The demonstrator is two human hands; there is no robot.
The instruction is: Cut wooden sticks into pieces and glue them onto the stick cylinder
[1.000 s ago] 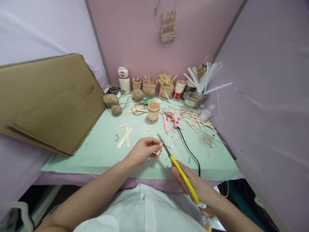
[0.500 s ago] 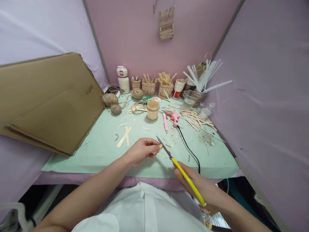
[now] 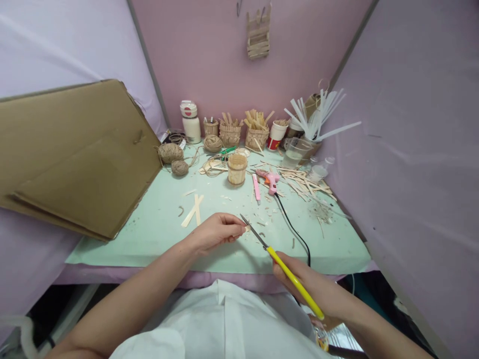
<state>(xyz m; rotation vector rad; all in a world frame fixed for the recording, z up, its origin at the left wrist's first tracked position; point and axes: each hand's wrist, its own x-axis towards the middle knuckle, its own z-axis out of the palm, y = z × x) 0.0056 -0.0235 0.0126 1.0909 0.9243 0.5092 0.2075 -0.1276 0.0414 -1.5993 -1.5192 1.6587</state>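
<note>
Scissors (image 3: 279, 262) in my right hand (image 3: 294, 271), blades beside the small wood piece (image 3: 247, 229) pinched in my left hand (image 3: 220, 232).

The wood piece shows only as a pale end at my left fingertips, below the centre of the frame; I can't tell its long axis. The scissors slant, tips toward the upper left, yellow handle toward the lower right where my right hand grasps it. The blades pass just right of my left fingertips; whether they touch the wood I can't tell. Beneath, the pale green counter (image 3: 142, 244) carries scattered scraps; crossed wood strips (image 3: 194, 209) lie left of centre, a pink glue gun (image 3: 274, 183) right of centre. Cardboard (image 3: 82, 149) fills the frame's left, and a pink wall (image 3: 205, 55) closes off the top.
</note>
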